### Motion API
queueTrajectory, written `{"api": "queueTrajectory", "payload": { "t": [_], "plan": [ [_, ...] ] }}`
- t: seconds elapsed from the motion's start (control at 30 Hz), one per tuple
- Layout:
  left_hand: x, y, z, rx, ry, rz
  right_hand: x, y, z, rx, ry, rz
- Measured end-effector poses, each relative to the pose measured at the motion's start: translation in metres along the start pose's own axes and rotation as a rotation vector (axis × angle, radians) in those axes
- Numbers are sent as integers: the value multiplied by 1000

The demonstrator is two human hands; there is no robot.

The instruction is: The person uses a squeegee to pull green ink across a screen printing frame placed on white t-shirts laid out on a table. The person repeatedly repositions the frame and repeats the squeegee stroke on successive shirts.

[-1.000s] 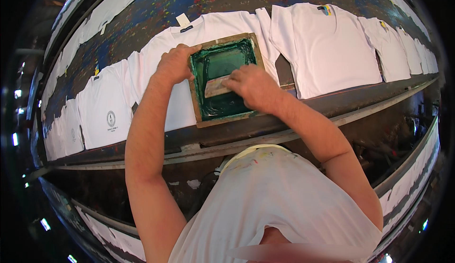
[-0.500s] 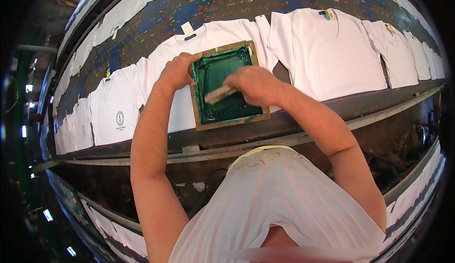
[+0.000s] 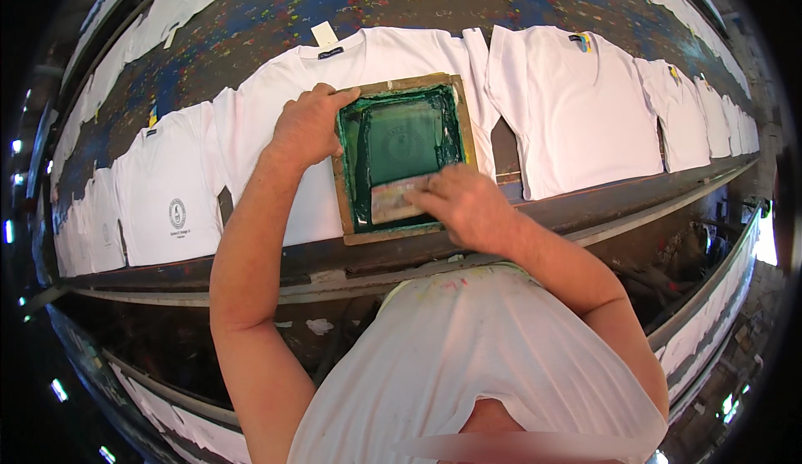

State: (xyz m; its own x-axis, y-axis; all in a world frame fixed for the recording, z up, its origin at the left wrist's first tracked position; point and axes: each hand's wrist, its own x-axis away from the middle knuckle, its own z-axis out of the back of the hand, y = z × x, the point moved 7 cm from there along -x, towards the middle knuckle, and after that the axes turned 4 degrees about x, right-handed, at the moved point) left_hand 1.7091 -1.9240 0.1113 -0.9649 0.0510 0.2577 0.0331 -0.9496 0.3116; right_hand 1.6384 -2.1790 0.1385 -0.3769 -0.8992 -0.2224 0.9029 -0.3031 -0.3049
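Observation:
A wooden-framed printing screen (image 3: 342, 192) with green mesh lies on a white T-shirt (image 3: 305, 205). A faint round design shows in the mesh, and dark ink lines the inner edges. My left hand (image 3: 311, 126) grips the frame's upper left corner, thumb on the near side. In my right hand (image 3: 468, 205) is a squeegee (image 3: 399, 199), a flat, ink-stained blade held across the lower part of the mesh. The fingers close round its right end. The shirt's middle is hidden under the screen.
Another white T-shirt (image 3: 572, 113) lies to the right, with more beyond it. On the left, a shirt (image 3: 171, 188) bears a dark round print. The long table (image 3: 418, 5) is speckled with paint, and a metal rail (image 3: 276, 293) runs along its near edge.
My right hand has drawn the squeegee down toward me, from the middle of the mesh to its lower part. The squeegee now lies more level. My left hand keeps its hold on the frame.

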Motion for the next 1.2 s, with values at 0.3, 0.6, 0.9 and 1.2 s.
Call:
{"api": "queueTrajectory", "payload": {
  "t": [0.3, 0.6, 0.9, 1.2],
  "plan": [
    [2, 3, 3, -26, -2, 20, -56, 74, 11, -6, -143, -180],
    [9, -8, 1, 5, 139, -9, -76, 86, 8, -2, -17, -160],
    [54, -52, -63, 830, 242, 264, -9, 0, -1, -25, -54, -104],
    [118, -1, -113, 831, 728, 149, 25, -29, -11, 7, 19, -98]
  ]
}}
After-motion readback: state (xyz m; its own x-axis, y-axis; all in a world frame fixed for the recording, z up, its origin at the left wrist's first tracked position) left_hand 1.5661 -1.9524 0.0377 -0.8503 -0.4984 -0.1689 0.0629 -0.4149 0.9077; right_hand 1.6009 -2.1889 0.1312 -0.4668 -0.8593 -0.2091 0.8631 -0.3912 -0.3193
